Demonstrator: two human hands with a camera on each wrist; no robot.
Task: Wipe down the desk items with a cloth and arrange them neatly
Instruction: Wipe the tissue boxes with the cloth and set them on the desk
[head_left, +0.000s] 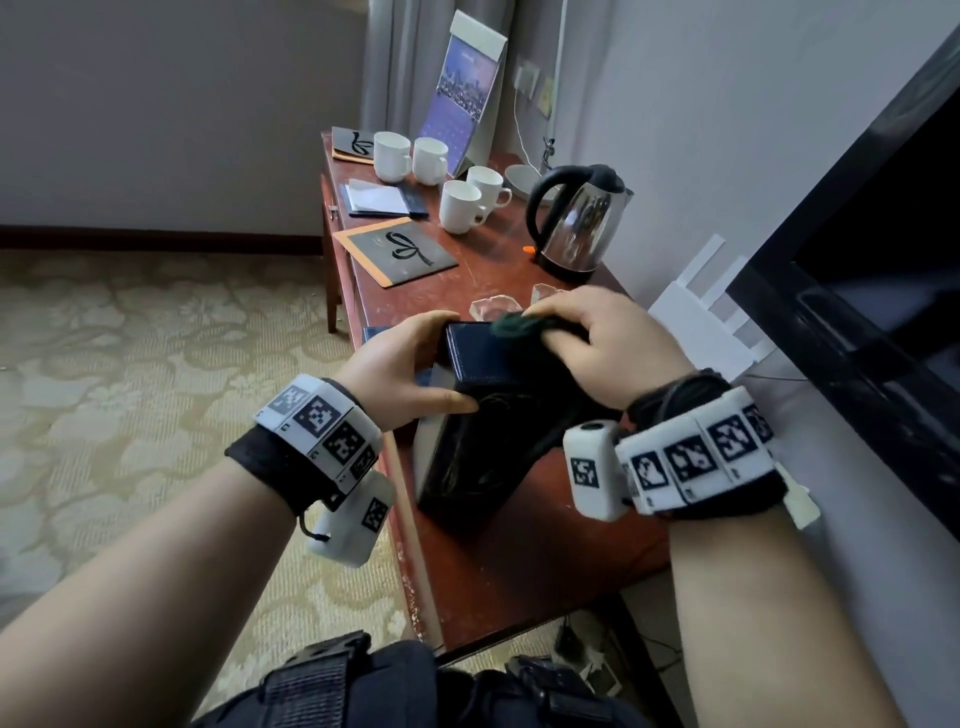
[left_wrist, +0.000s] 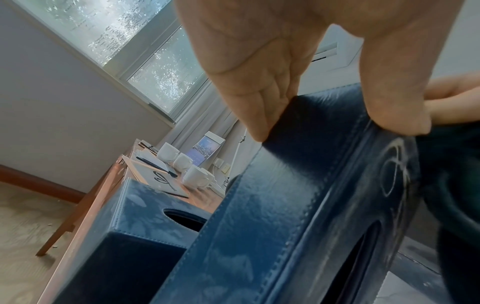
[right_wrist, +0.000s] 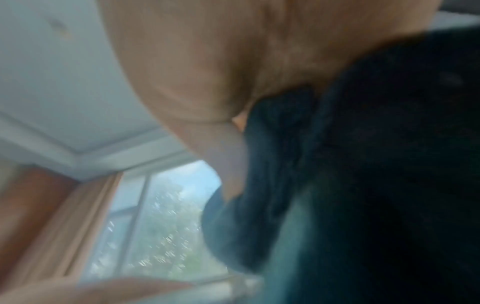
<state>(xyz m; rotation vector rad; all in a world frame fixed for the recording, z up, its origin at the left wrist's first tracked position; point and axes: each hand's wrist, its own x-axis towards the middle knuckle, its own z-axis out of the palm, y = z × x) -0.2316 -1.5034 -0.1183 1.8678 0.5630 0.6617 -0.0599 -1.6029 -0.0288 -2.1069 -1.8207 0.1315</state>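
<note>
A dark blue leather tissue box (head_left: 483, 447) stands tilted on end on the wooden desk (head_left: 550, 561). My left hand (head_left: 447, 361) grips its upper left end, thumb on the near face and fingers over the far edge. The left wrist view shows the same grip of my left hand (left_wrist: 327, 111) on the dusty box (left_wrist: 285, 205). My right hand (head_left: 597, 338) presses a bunched dark green cloth (head_left: 511, 325) onto the box's top end. In the blurred right wrist view the cloth (right_wrist: 363, 164) fills the space under my right hand (right_wrist: 207, 72).
A second blue tissue box (left_wrist: 145, 222) lies just left of the held one. Further back stand a steel kettle (head_left: 579, 223), several white mugs (head_left: 460, 205), dark folders (head_left: 400, 252), a notepad (head_left: 379, 197), two glass ashtrays (head_left: 493, 306) and a calendar (head_left: 465, 88). A television (head_left: 883, 260) is on the right.
</note>
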